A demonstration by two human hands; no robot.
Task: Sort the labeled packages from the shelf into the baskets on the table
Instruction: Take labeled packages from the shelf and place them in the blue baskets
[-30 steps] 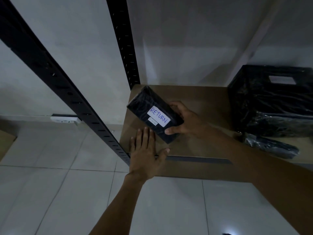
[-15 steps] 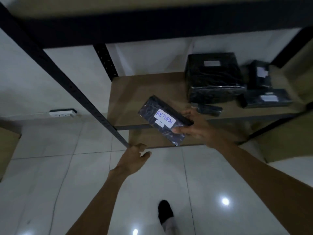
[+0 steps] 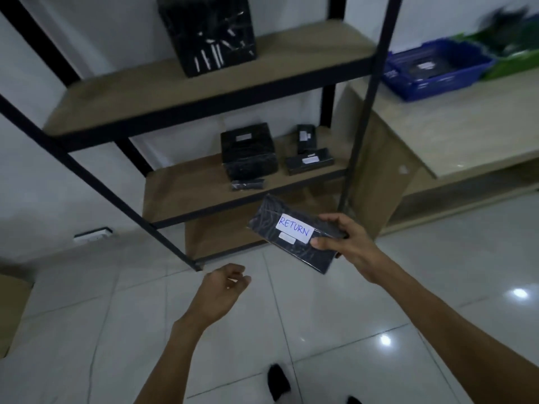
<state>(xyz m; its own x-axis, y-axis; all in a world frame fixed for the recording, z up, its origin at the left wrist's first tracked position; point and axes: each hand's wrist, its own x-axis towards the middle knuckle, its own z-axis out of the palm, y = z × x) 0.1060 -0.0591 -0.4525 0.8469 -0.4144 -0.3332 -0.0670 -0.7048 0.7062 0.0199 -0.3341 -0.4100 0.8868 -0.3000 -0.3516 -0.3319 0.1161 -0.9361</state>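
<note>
My right hand (image 3: 347, 243) grips a flat black package (image 3: 274, 223) with a white label reading RETURN, held in the air in front of the shelf unit (image 3: 204, 91). My left hand (image 3: 223, 290) hangs below and to the left of it, fingers loosely curled, holding nothing. On the lower shelf lie several more black labeled packages, the biggest (image 3: 248, 151) in the middle, smaller ones (image 3: 309, 161) to its right. A large black package (image 3: 210, 33) stands on the upper shelf. A blue basket (image 3: 437, 74) and a green basket (image 3: 513, 59) sit on the table (image 3: 452, 132) at the right.
The shelf's black uprights (image 3: 364, 112) stand between me and the table. A black diagonal post (image 3: 96, 182) runs down to the tiled floor (image 3: 116, 330). A white socket strip (image 3: 93, 234) lies by the wall at left. My shoes (image 3: 278, 381) show at the bottom.
The package has come off the lower shelf and away from it in my right hand. My left hand left the shelf board and curled loosely. The view widened and turned right, showing the table and baskets.
</note>
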